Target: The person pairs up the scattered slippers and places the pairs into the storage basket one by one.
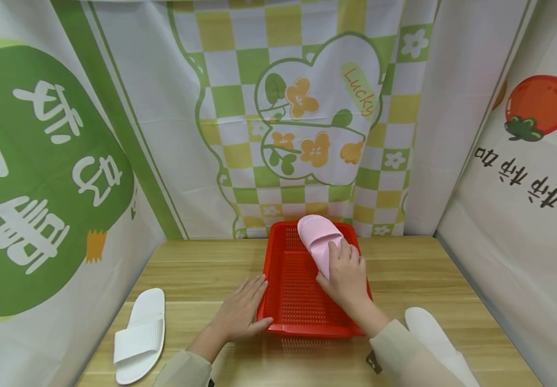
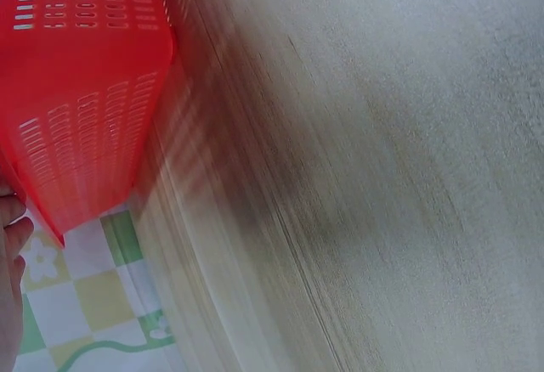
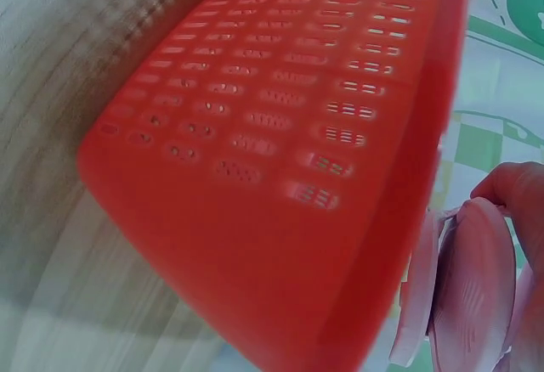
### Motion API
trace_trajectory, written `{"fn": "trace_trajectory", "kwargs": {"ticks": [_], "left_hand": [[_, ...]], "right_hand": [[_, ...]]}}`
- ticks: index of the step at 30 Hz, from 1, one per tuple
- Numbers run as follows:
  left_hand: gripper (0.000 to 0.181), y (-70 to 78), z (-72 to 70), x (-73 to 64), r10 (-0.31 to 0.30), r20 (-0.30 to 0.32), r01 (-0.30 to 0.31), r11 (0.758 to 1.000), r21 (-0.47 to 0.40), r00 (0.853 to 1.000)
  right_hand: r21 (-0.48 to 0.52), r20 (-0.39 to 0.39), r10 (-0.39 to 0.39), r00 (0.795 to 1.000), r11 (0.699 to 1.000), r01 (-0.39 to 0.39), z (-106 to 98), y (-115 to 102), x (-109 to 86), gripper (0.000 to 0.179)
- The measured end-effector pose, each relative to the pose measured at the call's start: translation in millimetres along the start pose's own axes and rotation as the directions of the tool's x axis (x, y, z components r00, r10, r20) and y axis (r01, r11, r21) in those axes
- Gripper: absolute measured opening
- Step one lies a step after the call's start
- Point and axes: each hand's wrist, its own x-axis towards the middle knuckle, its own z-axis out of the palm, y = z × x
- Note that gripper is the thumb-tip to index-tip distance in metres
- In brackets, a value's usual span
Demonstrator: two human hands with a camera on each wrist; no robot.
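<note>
The right hand (image 1: 348, 277) curls its fingers over a pink slipper (image 1: 317, 231) and grips it, the thumb along the side toward the left hand (image 1: 240, 312). The slipper is tilted, its far end pointing ahead of the right hand and toward the left. It lies over the far part of a red basket (image 1: 307, 329), covering a stretch of the far rim in the head view; whether it touches the basket I cannot tell. In the right wrist view two pink layers show side by side under the fingers, beyond the basket's wall; I cannot tell whether they are one slipper or two.

The left hand has its fingers straight and its thumb spread away from them, and grasps nothing. The fingertips meet the basket's rim on that hand's side, and the thumb reaches the near corner. The basket stands between the hands on a wooden table (image 1: 201, 271).

Outward from the left hand, well apart, a white slipper (image 1: 138, 344) lies with its strap up. A second white slipper (image 1: 430, 333) lies beyond the right wrist, partly hidden by the right sleeve (image 1: 401, 349). A small dark thing (image 1: 374, 362), too unclear to name, shows just beside that sleeve. Ahead of both hands hangs a checked cloth (image 1: 244, 99).
</note>
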Motion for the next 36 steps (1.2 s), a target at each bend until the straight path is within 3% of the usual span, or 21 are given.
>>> {"fn": "trace_trajectory", "kwargs": {"ticks": [10,17,24,36], "left_hand": [[0.082,0.0,-1.0,0.7,0.001,0.003,-0.001,1.0,-0.006,1.0],[0.082,-0.4,-0.9,0.4,0.003,0.011,-0.003,1.0,0.004,1.0],[0.082,-0.1,-1.5,0.5,0.006,0.006,-0.006,1.0,-0.005,1.0],[0.083,0.5,-0.3,0.2,-0.026,0.05,0.027,0.999,-0.017,0.998]], "right_hand": [[-0.022,0.055,0.056,0.997,0.998,-0.055,10,-2,-1.2,0.073],[-0.042,0.105,0.136,0.985,0.99,-0.132,15,-7,-1.1,0.069],[-0.037,0.133,0.168,0.977,0.986,-0.164,15,-13,0.3,0.07],[-0.057,0.254,0.223,0.941,0.975,-0.216,23,-14,0.7,0.077]]}}
